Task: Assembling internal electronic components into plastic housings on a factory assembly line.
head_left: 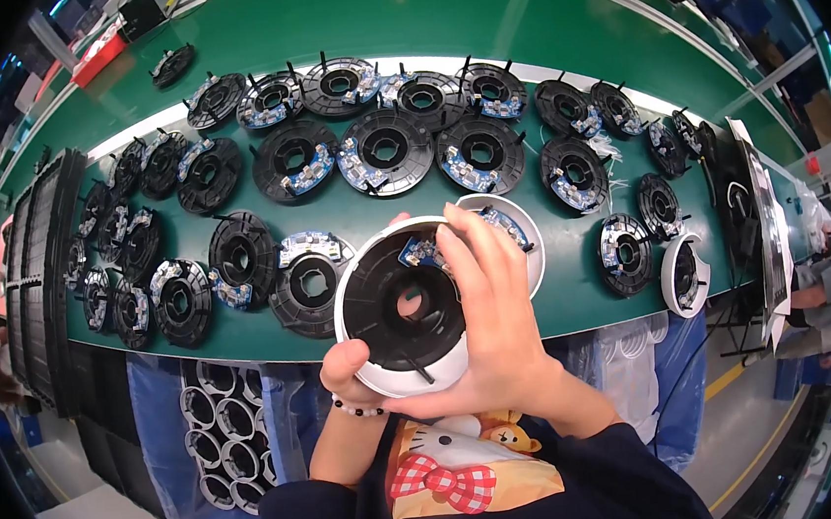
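Above the front edge of the bench I hold a round white housing (405,383), tilted so its inside shows. A black plastic disc (377,307) with a centre hole sits in it, and a blue curved circuit board (422,251) shows on the disc. My left hand (348,364) grips the lower left rim, its thumb in front and most fingers hidden behind. My right hand (500,326) wraps the right side, fingertips at the upper rim by the board. Partly behind my right hand, another white housing (535,261) with a board lies on the bench.
Several black discs with blue boards (386,153) lie in rows on the green bench (579,319). At the right stands a white housing (673,286). Black trays (41,272) are stacked left. Below the edge, blue-lined bins hold white rings (235,419) and white parts (633,369).
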`<state>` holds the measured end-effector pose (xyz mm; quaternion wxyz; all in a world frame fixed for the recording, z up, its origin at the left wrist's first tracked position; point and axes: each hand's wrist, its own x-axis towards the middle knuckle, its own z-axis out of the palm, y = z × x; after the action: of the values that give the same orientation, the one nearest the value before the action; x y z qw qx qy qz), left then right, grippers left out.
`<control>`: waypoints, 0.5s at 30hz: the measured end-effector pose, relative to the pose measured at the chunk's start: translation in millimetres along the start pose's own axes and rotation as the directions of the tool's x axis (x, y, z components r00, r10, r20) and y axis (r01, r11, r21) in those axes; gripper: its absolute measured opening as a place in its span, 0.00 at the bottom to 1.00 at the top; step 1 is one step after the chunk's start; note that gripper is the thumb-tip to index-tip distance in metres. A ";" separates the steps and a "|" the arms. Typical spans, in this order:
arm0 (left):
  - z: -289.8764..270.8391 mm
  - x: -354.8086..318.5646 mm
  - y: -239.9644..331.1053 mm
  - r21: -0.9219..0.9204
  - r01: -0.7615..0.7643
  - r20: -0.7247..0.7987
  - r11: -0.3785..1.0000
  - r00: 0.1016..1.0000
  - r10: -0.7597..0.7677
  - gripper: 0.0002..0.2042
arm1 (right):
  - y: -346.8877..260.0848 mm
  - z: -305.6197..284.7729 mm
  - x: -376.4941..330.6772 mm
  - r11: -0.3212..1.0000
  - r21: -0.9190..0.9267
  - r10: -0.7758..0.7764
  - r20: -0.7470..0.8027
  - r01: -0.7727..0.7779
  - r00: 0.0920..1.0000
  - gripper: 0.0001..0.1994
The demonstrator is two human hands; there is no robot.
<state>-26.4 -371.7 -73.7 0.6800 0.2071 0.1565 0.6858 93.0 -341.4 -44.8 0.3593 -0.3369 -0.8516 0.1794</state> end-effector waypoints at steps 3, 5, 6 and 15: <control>-2.8 1.1 -0.8 -0.065 0.007 -0.038 0.998 0.999 -0.009 0.45 | -1.4 10.6 -4.8 1.000 -0.007 0.020 -0.110 -0.021 0.994 0.51; -2.1 -0.7 -0.6 -0.109 -0.022 -0.071 0.994 0.997 0.014 0.45 | -3.8 15.7 -5.5 0.999 0.017 0.034 -0.147 -0.032 0.989 0.51; -0.6 -1.1 -0.5 -0.129 -0.039 -0.076 0.991 0.997 0.029 0.45 | -3.9 16.8 -4.9 1.000 0.013 0.028 -0.152 -0.027 0.988 0.51; 1.2 -6.0 2.5 -0.082 -0.116 -0.139 0.990 0.985 0.103 0.44 | -7.3 26.6 -8.2 0.999 -0.045 0.006 -0.160 -0.013 0.987 0.55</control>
<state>-28.1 -377.8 -71.8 0.6377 0.1380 0.1597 0.7409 74.5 -354.1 -62.9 0.4176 -0.3624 -0.8224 0.1341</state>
